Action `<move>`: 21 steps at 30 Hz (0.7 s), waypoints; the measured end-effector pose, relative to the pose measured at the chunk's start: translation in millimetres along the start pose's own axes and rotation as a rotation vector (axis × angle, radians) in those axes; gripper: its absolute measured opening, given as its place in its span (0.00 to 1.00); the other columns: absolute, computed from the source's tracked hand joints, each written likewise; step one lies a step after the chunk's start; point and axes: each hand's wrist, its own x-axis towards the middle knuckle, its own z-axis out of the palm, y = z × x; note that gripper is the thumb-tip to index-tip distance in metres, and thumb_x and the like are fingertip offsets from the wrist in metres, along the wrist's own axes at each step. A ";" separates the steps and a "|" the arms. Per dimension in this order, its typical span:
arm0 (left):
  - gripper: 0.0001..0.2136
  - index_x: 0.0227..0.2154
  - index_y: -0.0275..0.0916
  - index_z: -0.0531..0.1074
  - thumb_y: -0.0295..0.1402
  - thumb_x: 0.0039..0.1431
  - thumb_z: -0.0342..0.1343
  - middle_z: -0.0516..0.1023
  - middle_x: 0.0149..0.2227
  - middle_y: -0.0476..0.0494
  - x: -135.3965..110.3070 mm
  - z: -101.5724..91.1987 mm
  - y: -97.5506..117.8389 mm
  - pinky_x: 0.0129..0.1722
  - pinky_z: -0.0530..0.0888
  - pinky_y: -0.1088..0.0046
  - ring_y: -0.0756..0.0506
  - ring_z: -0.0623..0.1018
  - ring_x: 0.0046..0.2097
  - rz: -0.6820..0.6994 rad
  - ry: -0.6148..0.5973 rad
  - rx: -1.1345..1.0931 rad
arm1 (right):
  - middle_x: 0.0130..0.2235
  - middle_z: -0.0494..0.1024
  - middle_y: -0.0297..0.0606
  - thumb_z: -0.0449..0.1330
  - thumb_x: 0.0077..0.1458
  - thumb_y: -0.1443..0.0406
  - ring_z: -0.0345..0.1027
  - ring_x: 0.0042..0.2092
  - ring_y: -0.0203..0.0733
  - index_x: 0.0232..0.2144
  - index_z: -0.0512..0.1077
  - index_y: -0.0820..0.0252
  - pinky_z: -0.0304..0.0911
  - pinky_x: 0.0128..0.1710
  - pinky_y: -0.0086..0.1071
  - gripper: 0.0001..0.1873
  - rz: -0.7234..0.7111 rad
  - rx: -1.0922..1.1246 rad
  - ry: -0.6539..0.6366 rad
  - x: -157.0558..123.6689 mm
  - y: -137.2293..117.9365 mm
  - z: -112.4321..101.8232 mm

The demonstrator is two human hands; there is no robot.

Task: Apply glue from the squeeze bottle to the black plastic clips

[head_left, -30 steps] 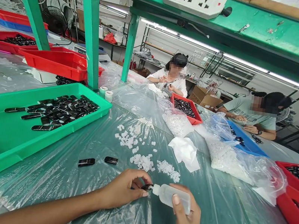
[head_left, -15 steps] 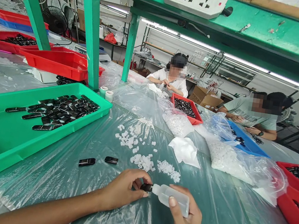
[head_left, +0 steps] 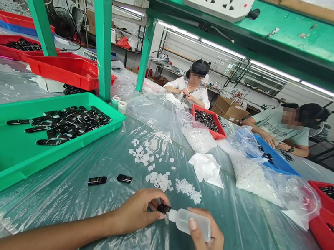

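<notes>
- Left hand (head_left: pixel 137 212): grip pinching a small black piece (head_left: pixel 163 208).
- Right hand (head_left: pixel 206 245): grip wrapped round a clear squeeze bottle (head_left: pixel 191 222), nozzle touching the piece.

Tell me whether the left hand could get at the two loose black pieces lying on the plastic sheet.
Probably yes. The two black pieces lie in the open just beyond the left hand, with only bare plastic sheet between. But its fingers are pinching a small black part at the squeeze bottle tip.

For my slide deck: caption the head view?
Left hand holds small black part against squeeze bottle in right hand.
</notes>
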 end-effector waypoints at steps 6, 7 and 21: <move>0.08 0.36 0.38 0.71 0.31 0.51 0.58 0.74 0.37 0.45 0.3 1.6 -6.3 0.36 0.70 0.75 0.47 0.74 0.37 -0.057 -0.026 -0.196 | 0.22 0.70 0.33 0.53 0.53 0.51 0.61 0.23 0.36 0.35 0.72 0.58 0.62 0.26 0.31 0.19 0.224 0.406 -0.100 10.9 15.2 -3.3; 0.09 0.36 0.37 0.71 0.31 0.51 0.58 0.73 0.37 0.45 0.2 1.4 -6.3 0.36 0.70 0.75 0.47 0.74 0.37 -0.056 -0.030 -0.210 | 0.23 0.71 0.33 0.53 0.54 0.52 0.63 0.25 0.37 0.36 0.72 0.57 0.64 0.30 0.34 0.18 0.248 0.478 -0.102 12.0 15.9 -3.5; 0.06 0.36 0.37 0.70 0.28 0.54 0.54 0.71 0.41 0.42 -1.2 -3.4 1.7 0.39 0.71 0.74 0.47 0.73 0.39 -0.013 -0.097 -0.262 | 0.45 0.75 0.39 0.63 0.46 0.57 0.64 0.50 0.48 0.45 0.67 0.58 0.57 0.49 0.38 0.23 0.079 -0.020 0.018 36.5 15.2 -25.3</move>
